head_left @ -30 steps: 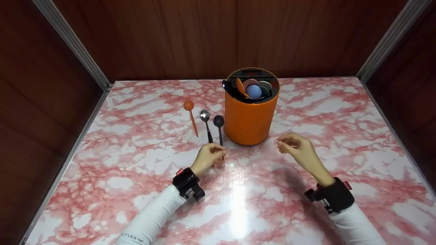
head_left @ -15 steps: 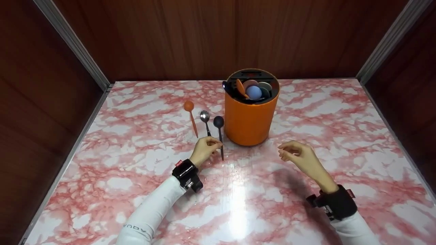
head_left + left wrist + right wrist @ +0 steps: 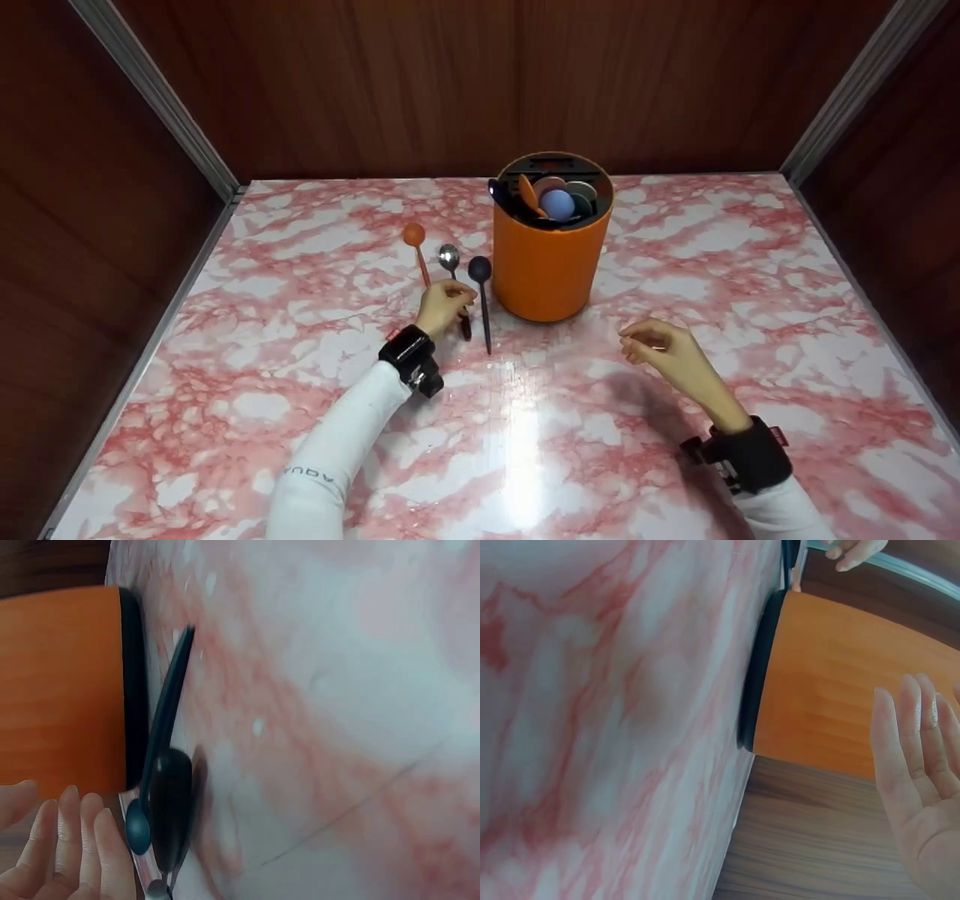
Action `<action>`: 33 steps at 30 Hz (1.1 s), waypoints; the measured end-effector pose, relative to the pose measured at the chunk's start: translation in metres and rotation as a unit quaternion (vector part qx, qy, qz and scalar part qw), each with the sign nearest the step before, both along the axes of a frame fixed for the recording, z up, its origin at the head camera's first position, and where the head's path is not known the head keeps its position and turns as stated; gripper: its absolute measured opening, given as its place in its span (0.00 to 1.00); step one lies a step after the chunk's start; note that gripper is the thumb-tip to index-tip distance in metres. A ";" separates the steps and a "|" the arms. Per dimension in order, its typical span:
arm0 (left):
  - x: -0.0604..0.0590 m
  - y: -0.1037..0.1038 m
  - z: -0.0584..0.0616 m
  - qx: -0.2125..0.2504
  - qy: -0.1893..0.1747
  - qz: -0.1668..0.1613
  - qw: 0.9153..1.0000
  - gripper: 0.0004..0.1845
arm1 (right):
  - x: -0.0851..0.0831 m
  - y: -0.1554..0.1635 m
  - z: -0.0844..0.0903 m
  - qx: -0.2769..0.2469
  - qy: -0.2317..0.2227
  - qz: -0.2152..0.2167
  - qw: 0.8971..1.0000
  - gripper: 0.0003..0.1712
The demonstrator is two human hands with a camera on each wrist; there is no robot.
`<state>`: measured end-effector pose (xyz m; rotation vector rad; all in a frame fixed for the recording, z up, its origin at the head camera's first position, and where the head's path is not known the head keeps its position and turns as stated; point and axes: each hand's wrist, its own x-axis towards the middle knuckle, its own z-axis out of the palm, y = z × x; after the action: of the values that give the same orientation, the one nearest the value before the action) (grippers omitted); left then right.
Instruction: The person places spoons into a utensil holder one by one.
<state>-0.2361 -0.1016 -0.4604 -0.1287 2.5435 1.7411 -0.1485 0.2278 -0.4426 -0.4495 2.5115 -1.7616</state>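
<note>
In the head view my left hand [image 3: 442,306] hovers over the handle of a silver spoon [image 3: 449,256], whose dark handle end shows below the fingers. Its fingers look extended and apart from the spoons in the left wrist view, where the black handle [image 3: 171,795] lies beside a black spoon [image 3: 169,701]. An orange spoon [image 3: 414,235] lies farthest left, its lower handle hidden behind the hand. My right hand [image 3: 670,356] is held in the air right of the orange utensil holder [image 3: 551,274], with its fingers [image 3: 911,727] loosely extended and nothing in them.
Several spoons, with blue, orange and dark ones among them, stand in the holder's black slotted top [image 3: 555,163]. The pink marbled table [image 3: 255,409] is bounded by a brown back wall [image 3: 420,90] and side walls.
My left hand has moved away from me and slightly left, from the black spoon's handle to above the silver spoon's. The right hand has drifted slightly nearer to me.
</note>
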 end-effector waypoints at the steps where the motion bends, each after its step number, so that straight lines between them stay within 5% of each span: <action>1: -0.003 0.000 0.000 -0.004 0.000 0.002 1.000 0.08 | 0.001 0.001 0.000 0.000 -0.002 0.001 1.000 0.13; 8: -0.022 -0.001 -0.001 -0.012 0.003 0.014 1.000 0.08 | 0.003 0.005 -0.004 0.001 -0.009 0.004 1.000 0.13; 12: -0.057 -0.013 -0.042 0.010 0.017 -0.007 1.000 0.08 | 0.004 0.006 -0.006 0.006 -0.007 0.002 1.000 0.13; 15: -0.089 -0.023 -0.084 0.023 0.036 -0.006 0.999 0.07 | 0.004 0.006 -0.007 0.007 -0.011 0.001 1.000 0.14; 17: -0.097 -0.026 -0.089 0.011 0.013 0.007 1.000 0.10 | 0.005 0.006 -0.007 0.004 -0.016 0.001 1.000 0.15; 22: -0.114 -0.035 -0.106 -0.008 0.030 0.027 0.999 0.08 | 0.006 0.008 -0.009 -0.002 -0.018 0.004 1.000 0.14; 25: -0.126 -0.043 -0.126 -0.012 0.080 0.034 0.996 0.04 | 0.006 0.009 -0.010 -0.007 -0.014 0.006 1.000 0.13; 27: -0.123 -0.042 -0.118 -0.041 0.061 0.045 0.996 0.05 | 0.007 0.009 -0.010 -0.012 -0.012 0.004 1.000 0.13; 30: -0.125 -0.042 -0.120 -0.042 0.084 0.054 0.994 0.04 | 0.007 0.009 -0.011 -0.017 -0.012 0.001 1.000 0.13; 33: -0.128 -0.045 -0.120 -0.071 0.055 0.051 0.995 0.07 | 0.008 0.009 -0.012 -0.022 -0.017 0.000 1.000 0.13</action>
<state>-0.3646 -0.1464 -0.5802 -0.1780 2.7861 1.6438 -0.1408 0.2373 -0.4544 -0.4174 2.4547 -1.8125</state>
